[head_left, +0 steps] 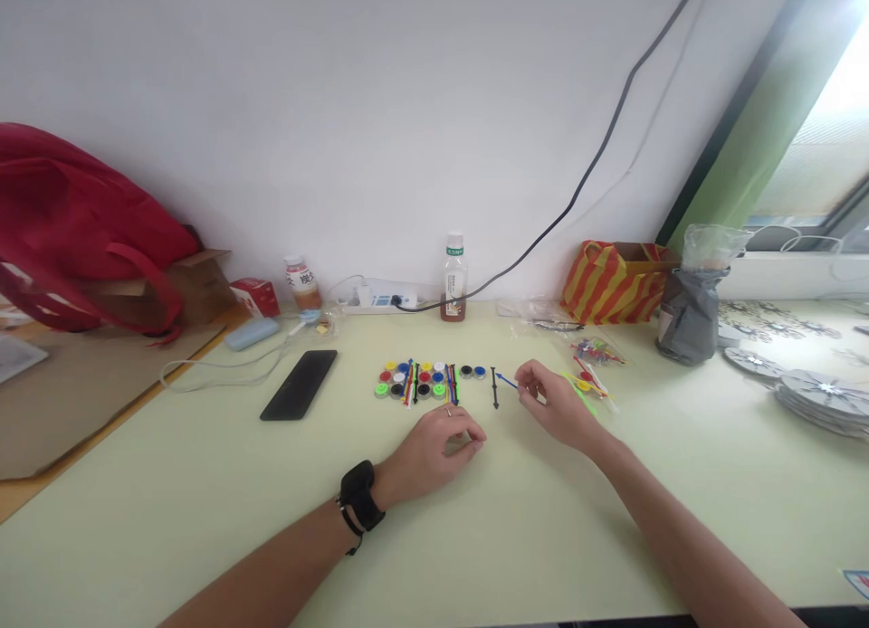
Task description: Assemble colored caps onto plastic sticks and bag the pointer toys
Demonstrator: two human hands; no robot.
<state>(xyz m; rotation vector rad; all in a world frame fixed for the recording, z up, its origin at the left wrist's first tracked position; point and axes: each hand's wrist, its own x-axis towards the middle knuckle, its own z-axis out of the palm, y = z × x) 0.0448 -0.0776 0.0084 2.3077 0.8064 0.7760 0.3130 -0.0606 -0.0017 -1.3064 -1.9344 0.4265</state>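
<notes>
My right hand [551, 400] pinches one end of a blue arrow-shaped stick [506, 380], whose pointed tip reaches left toward a black arrow-shaped stick [495, 388] lying on the table. Resting on the tabletop, my left hand [438, 447] has its fingertips pressed together; whether anything is between them I cannot make out. Beyond it lie rows of coloured round discs [425, 376] with several coloured sticks laid between them. A black disc [466, 372] and a blue disc [480, 372] sit to the right of these rows. Loose coloured sticks [589, 381] are scattered behind my right hand.
Left of the discs lies a black phone [300, 385]. Two bottles, one a brown-liquid bottle [454, 280], stand by the wall near a power strip [386, 301]. A striped bag [615, 282], a grey bag [689, 316] and stacked round plates [825, 397] occupy the right side.
</notes>
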